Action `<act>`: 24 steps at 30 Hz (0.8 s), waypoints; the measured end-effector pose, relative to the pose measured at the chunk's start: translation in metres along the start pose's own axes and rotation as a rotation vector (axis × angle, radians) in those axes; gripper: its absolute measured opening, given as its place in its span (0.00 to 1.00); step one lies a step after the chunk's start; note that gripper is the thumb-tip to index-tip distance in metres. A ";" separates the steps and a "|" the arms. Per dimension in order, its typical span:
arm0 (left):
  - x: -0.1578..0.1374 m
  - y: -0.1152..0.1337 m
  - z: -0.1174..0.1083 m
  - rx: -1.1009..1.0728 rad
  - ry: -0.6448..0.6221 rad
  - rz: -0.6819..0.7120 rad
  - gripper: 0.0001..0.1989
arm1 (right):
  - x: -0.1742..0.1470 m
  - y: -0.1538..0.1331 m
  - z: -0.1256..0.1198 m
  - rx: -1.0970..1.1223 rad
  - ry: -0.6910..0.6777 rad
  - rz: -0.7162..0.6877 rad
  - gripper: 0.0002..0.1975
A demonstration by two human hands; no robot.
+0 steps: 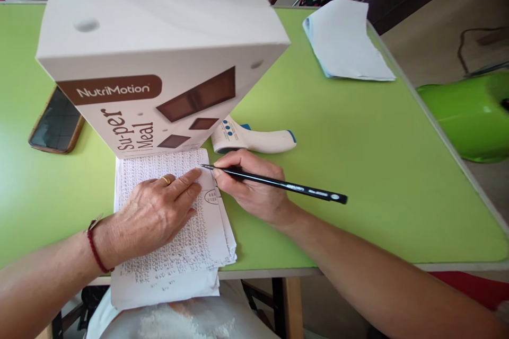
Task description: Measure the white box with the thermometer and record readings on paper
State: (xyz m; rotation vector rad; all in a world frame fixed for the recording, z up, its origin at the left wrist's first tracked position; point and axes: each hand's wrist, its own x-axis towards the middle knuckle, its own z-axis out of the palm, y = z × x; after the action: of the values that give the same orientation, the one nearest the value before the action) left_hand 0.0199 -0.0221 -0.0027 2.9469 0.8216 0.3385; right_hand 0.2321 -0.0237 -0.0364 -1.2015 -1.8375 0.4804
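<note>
Your right hand [256, 197] grips the pen [288, 186], long axis nine-thirty to three-thirty, point inward — the written sheets [194, 241] lie at about nine o'clock from that hand. Your left hand [155, 209] is nearer — resting on them, unclenched.

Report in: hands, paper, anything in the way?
Left hand resting on paper. Right hand gripping pencil, tip over the paper. Box standing just beyond it.

Box [175, 63] blocks the way forward from papers [207, 228]; thermometer [254, 140] obstructs just beyond right hand [258, 193]. Open passage: table [358, 137] between thermometer and sheets [350, 42]. Phone [58, 123] obstructs left of box.
</note>
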 end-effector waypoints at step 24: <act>-0.002 -0.002 0.000 -0.020 0.001 -0.008 0.12 | 0.002 -0.003 0.000 -0.036 0.032 0.020 0.05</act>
State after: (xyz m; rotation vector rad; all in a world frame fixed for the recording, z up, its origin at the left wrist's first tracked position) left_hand 0.0178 -0.0216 -0.0030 2.9245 0.8257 0.3453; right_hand 0.2298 -0.0237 -0.0337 -1.2459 -1.8159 0.4384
